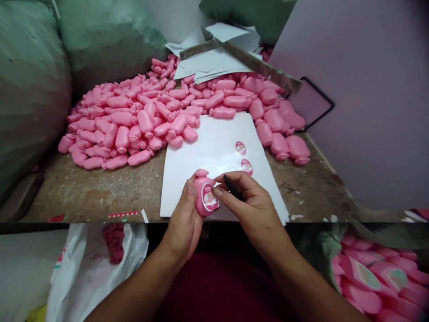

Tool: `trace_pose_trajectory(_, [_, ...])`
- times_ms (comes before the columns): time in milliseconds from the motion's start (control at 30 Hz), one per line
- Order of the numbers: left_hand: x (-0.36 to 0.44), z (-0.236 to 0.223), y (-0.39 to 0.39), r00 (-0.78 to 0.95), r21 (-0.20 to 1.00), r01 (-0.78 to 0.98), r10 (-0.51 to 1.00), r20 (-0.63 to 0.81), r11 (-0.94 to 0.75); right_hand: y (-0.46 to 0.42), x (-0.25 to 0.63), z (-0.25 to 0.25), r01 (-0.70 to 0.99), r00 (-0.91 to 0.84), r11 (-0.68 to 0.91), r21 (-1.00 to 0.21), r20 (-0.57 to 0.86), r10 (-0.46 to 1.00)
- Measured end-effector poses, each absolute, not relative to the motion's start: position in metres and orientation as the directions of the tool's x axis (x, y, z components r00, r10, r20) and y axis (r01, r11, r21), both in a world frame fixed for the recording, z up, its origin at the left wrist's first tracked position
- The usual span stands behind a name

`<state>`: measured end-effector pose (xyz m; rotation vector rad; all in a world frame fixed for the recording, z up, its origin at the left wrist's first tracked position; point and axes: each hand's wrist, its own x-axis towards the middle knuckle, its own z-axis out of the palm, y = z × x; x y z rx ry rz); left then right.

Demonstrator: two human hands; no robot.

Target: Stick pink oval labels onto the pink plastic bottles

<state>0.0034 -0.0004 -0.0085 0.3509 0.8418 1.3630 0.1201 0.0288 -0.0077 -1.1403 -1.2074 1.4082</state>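
Observation:
My left hand (184, 212) is closed around a small pink plastic bottle (199, 201), held upright with its cap at the top. On the bottle's front is a pink-and-white label (209, 197) with the word "BABY". My right hand (250, 197) is closed, its thumb and index fingertips at the label's right edge. A slim black pen-like tool (232, 187) sits in its grip; its exact kind is not clear. Beneath both hands lies a stack of white sheets (214, 147). Two oval labels (240, 148) show on the top sheet's right side.
Pink bottles (134, 118) are heaped across the back of the worktable (83, 192). White papers (214, 60) and wooden strips (261, 66) rest on the heap. Green sacks (110, 40) stand behind. Below the edge are a white bag (77, 273) and labelled bottles (375, 277).

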Motion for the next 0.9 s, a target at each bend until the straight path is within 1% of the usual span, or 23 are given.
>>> trace_pose_trajectory(333, [0.0041,-0.0112,0.0002,-0.047,0.700,-0.685,0.947,-0.319,0.202,0.0296,0.1225,-0.0092,-0.030,-0.136,-0.073,-0.997,-0.068,0.988])
trace_pose_trajectory(567, [0.0046,-0.0111,0.0001,-0.043,0.689,-0.694,0.944,-0.328,0.208,0.0301,0.1229,-0.0116,-0.060,-0.135,-0.092,-0.994,-0.083,0.987])
trace_pose_trajectory(900, [0.0062,-0.0103,-0.0013,-0.065,0.723,-0.661,0.944,-0.323,0.202,0.0310,0.1229,-0.0104,-0.080,-0.143,-0.088,-0.993,-0.076,0.987])
